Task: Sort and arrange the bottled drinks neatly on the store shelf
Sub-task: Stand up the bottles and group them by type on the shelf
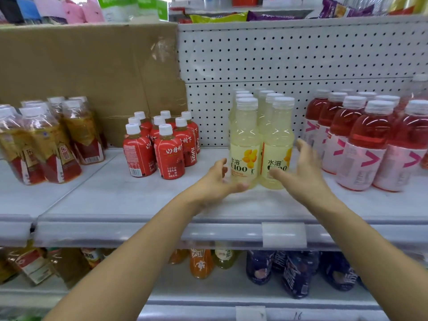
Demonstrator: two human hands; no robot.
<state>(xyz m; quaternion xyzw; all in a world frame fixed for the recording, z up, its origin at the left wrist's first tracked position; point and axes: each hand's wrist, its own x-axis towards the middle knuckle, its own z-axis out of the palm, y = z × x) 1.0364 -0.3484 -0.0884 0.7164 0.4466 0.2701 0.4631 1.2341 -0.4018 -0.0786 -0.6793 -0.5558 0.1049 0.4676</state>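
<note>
**Step in hand:** I am squaring up the yellow bottles (261,140), which are standing in two files, front to back, at the middle of the shelf (139,200). The red bottles (159,144) are standing well to their left and the pink drinks (366,140) near on their right.

**Left hand** (217,179): I am reaching it in low, at the base of the front-left bottle (245,144). The thumb is lying on the bottle's left side and the fingers are bending across its foot. The fingertips are blurring, so I cannot tell whether I am gripping or only touching.

**Right hand** (301,170): I am holding it open, fingers straight and pointing up along the right side of the front-right bottle (278,147). The thumb is crossing the label low down. It is holding nothing.

**Arms:** both are stretching forward over the shelf's edge, wrists angling inward, bracketing the front pair.

**Next move, as I judge it:** pressing both palms inward and evenly, keeping them low so the tall bottles are not tipping, then nudging the pair back until the files are standing straight and tight.
</note>
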